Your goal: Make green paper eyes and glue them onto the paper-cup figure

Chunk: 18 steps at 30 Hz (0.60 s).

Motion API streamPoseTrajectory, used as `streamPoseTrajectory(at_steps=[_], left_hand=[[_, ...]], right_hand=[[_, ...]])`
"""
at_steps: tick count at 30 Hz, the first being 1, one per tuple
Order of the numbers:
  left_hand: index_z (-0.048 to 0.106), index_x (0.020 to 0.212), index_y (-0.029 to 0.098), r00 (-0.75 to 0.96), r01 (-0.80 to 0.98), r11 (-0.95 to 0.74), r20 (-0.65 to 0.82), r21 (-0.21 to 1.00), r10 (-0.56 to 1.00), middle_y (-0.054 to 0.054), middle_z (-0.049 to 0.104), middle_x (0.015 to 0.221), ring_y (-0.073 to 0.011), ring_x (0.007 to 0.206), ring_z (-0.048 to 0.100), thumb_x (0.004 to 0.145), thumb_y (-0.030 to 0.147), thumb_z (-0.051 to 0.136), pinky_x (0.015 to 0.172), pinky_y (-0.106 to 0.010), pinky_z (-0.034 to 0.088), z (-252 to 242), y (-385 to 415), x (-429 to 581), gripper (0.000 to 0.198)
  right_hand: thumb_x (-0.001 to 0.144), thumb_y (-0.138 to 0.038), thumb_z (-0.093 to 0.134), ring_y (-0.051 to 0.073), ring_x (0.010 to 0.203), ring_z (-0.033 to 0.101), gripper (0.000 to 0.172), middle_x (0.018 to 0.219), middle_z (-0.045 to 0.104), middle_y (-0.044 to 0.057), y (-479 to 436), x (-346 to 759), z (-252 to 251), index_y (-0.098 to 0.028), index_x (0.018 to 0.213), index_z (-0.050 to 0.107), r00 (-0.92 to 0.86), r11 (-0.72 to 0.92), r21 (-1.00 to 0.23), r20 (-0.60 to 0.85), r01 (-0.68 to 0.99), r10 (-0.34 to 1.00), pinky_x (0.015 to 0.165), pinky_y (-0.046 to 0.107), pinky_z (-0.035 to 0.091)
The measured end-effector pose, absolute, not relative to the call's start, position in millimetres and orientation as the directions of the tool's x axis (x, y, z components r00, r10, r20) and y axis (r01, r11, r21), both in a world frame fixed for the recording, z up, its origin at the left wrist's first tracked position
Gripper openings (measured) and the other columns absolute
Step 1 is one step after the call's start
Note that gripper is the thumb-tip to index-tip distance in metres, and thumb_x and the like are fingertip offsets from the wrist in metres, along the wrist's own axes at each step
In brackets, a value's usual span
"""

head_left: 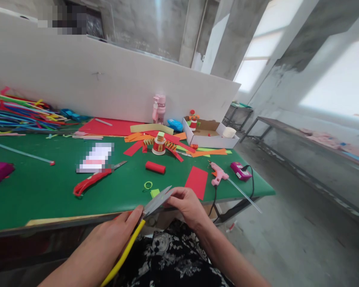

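Note:
My left hand [119, 229] is closed around a pair of scissors [156, 202] near the pivot. A yellow handle trails back below the wrist, and the metal blades point up and to the right. My right hand [187, 203] is closed in a pinch beside the blade tips; what its fingertips hold is too small to make out. Just beyond the blades lie a small lime-green paper piece [154, 193] and a lime-green paper ring [148, 185]. A red paper sheet [196, 182] lies past my right hand. Farther in is a red paper roll [155, 167].
Red-handled scissors [92, 181] and a phone [97, 156] lie left. A pink glue gun [218, 173] and purple box [241, 171] are right. Behind stand a paper-cup figure [159, 145] with folded arms, a pink bottle [159, 109] and an open carton [211, 139].

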<state>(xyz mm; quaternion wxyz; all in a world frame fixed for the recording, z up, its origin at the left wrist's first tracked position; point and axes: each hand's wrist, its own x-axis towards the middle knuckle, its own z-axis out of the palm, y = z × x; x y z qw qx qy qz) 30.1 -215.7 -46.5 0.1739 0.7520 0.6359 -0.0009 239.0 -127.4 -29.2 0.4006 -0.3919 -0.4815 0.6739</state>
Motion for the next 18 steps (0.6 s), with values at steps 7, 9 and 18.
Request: streamPoseTrajectory(at_steps=[7, 9, 18], left_hand=[[0.034, 0.150, 0.024, 0.227, 0.946, -0.157, -0.235, 0.284, 0.945, -0.014, 0.059, 0.139, -0.0270, 0.114, 0.067, 0.079, 0.002, 0.033, 0.097, -0.043, 0.051, -40.7, -218.3, 28.0, 0.074], [0.036, 0.149, 0.025, 0.215, 0.942, -0.138, -0.235, 0.306, 0.948, -0.014, 0.059, 0.140, -0.0270, 0.116, 0.066, 0.078, 0.004, 0.037, 0.100, -0.042, 0.050, -40.5, -219.0, 27.3, 0.074], [0.038, 0.148, 0.026, 0.215, 0.928, -0.126, -0.227, 0.351, 0.950, -0.013, 0.063, 0.134, -0.0283, 0.114, 0.067, 0.076, 0.011, 0.046, 0.099, -0.041, 0.052, -40.6, -221.8, 23.2, 0.074]], right_hand=[[0.057, -0.036, 0.088, 0.011, 0.057, 0.060, 0.023, 0.060, 0.069, -0.001, -127.6, 240.1, -28.2, -0.018, 0.063, 0.075, -0.395, -0.209, -0.968, -0.140, -0.136, 0.908, 0.063, 0.024, 0.047], [0.058, -0.035, 0.088, 0.011, 0.057, 0.059, 0.022, 0.060, 0.069, -0.001, -127.4, 240.7, -28.0, -0.017, 0.063, 0.075, -0.408, -0.200, -0.972, -0.133, -0.125, 0.903, 0.064, 0.024, 0.046], [0.058, -0.035, 0.087, 0.013, 0.062, 0.063, 0.021, 0.065, 0.072, 0.000, -126.6, 246.1, -31.8, -0.018, 0.066, 0.077, -0.460, -0.193, -0.977, -0.133, -0.086, 0.878, 0.068, 0.026, 0.049]])
